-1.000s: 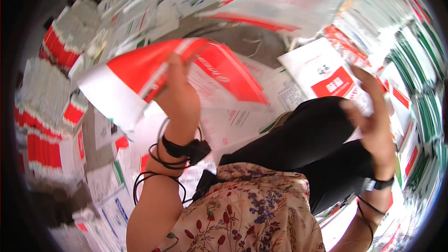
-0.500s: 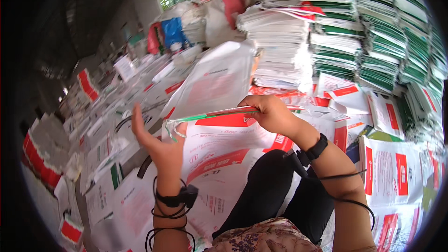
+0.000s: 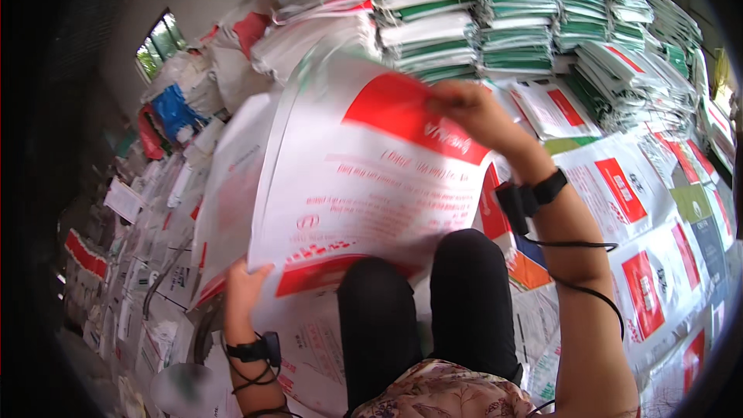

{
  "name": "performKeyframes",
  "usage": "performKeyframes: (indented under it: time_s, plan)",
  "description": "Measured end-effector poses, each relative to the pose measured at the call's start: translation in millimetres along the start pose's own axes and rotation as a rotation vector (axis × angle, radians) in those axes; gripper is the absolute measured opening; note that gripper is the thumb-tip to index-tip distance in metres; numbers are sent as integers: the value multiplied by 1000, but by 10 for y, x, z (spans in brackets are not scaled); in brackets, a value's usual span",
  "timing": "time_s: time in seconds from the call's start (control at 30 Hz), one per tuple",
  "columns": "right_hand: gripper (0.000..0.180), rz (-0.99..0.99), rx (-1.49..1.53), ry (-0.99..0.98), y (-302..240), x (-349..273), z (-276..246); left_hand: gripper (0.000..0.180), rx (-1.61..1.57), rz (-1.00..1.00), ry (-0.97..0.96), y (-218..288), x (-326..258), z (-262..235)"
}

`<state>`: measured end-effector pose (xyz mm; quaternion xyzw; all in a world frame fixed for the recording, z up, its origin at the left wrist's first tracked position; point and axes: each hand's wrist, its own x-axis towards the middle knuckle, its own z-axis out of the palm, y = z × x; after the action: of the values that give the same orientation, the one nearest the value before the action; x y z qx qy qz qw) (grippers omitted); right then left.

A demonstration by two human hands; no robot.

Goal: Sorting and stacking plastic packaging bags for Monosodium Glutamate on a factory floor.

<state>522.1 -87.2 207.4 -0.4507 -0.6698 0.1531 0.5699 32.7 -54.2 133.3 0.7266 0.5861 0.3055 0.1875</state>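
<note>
A white woven sack (image 3: 364, 178) with red printed panels stands raised and curved above my knees, its print upside down to me. At its upper right edge my right hand (image 3: 474, 112) is closed, fingers bent over the red panel and slightly blurred. My left hand (image 3: 246, 294) is at the sack's lower left edge, thumb across the near side and the other fingers mostly hidden behind. Just left of the raised sack is another white sack (image 3: 232, 178) with faint red print. More flat sacks lie under it, around my legs.
Tall stacks of folded green and white sacks (image 3: 511, 8) rise at the back. Flat printed sacks (image 3: 631, 193) cover the right side. Scattered sacks (image 3: 155, 263) spread to the left, with a blue bag (image 3: 175, 108) farther back. Dark cables hang from both wrists.
My right hand has lifted the sack's edge, turning its printed face toward me. My left hand has moved down from its spread pose to the sack's edge. The view has swung right.
</note>
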Motion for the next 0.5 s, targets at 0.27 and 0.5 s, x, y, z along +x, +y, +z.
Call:
performKeyframes:
  time_s: [0.27, 0.5]
  plan:
    - [29, 485, 72, 312, 907, -1361, -1110, 25, 261, 530, 43, 1698, 644, 326]
    - [38, 821, 297, 392, 1317, -2633, -984, 41, 177, 405, -512, 1340, 907, 1128]
